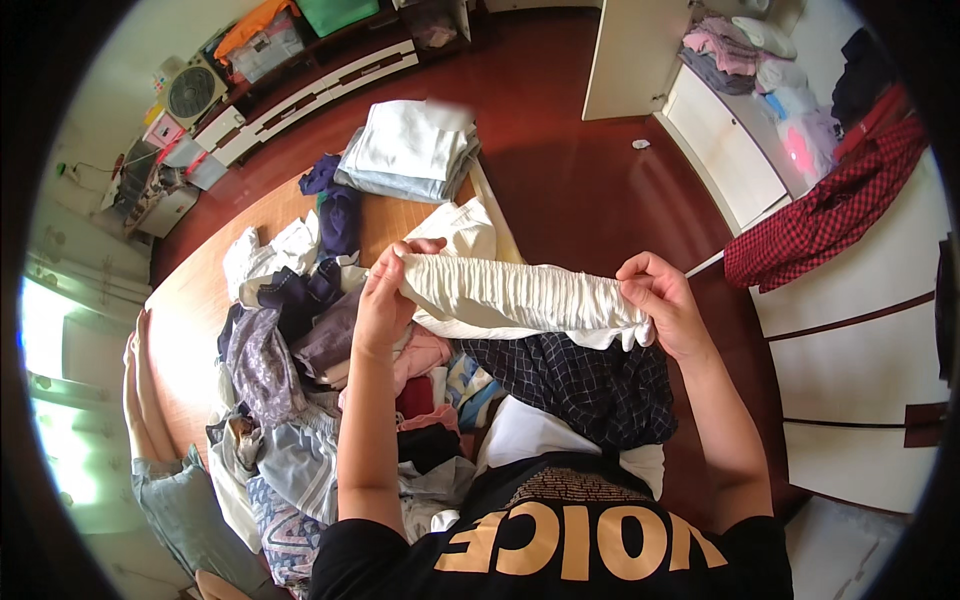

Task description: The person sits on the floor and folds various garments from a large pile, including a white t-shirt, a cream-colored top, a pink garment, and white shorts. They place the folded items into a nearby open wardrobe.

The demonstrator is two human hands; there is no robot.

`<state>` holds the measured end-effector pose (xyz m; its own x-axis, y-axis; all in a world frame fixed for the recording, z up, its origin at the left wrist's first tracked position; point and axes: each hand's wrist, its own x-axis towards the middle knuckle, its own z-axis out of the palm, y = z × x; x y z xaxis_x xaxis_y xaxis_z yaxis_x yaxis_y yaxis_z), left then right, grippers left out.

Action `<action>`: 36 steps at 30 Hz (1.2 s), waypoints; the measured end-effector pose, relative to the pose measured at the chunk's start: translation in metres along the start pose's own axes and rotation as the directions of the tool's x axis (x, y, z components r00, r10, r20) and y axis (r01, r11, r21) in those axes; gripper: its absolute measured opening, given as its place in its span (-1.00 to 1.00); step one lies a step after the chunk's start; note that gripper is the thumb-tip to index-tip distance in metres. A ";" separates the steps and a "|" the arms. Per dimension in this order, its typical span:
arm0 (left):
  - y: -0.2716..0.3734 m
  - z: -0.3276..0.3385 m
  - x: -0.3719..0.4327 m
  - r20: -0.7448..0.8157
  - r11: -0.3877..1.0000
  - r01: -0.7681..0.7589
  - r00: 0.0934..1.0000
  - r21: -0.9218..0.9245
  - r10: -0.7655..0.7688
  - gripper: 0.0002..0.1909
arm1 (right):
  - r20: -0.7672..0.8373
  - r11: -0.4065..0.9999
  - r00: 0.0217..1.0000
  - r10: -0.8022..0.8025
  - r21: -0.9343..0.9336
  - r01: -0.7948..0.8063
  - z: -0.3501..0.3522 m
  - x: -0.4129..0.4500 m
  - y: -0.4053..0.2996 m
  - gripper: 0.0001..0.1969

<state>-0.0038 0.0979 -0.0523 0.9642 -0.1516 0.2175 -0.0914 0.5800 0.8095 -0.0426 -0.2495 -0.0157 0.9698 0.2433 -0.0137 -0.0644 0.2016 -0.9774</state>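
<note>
A white garment's gathered elastic waistband point(517, 292) is stretched sideways between my two hands. My left hand point(386, 300) pinches one end, with the thumb on top. At the other end my right hand point(670, 306) grips the band between thumb and fingers. Looser white cloth hangs under the band. Below it, a black garment with a white grid pattern point(585, 382) lies over my lap. Just beyond the band, a cream ribbed garment point(461, 229) rests near the table's edge.
A heap of mixed clothes point(262, 360) spreads over the wooden table point(187, 322) on my left. Folded white and grey fabric point(409, 150) is stacked at the far end. Another person's legs point(142, 390) stretch along the left. A red checked shirt point(825, 210) hangs by the white cabinet point(712, 142).
</note>
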 end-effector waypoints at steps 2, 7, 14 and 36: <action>-0.001 -0.017 0.005 0.133 0.976 0.045 0.991 -0.215 -0.016 -0.76 | 0.053 0.999 0.998 0.021 0.045 -0.023 0.001 0.004 -0.007 -0.83; 0.003 -0.013 0.017 -0.113 0.959 0.057 0.989 -0.278 -0.092 -0.75 | 0.159 0.967 0.987 0.002 -0.252 0.039 0.012 0.005 -0.024 -0.66; 0.031 -0.005 0.047 -0.074 0.982 0.181 0.980 -0.046 -0.184 -0.77 | 0.198 0.847 0.970 0.139 -0.531 -0.014 0.003 0.020 -0.035 -0.81; 0.088 0.043 0.083 0.375 0.030 -0.388 0.863 0.921 -0.338 -0.77 | 0.340 0.219 0.939 -0.045 -0.914 0.342 -0.007 0.038 -0.125 -0.84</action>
<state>0.0572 0.1017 0.0601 0.7700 -0.6270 0.1183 -0.6062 -0.6610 0.4424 0.0044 -0.2724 0.1048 0.8337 0.5424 0.1032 0.5322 -0.7395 -0.4121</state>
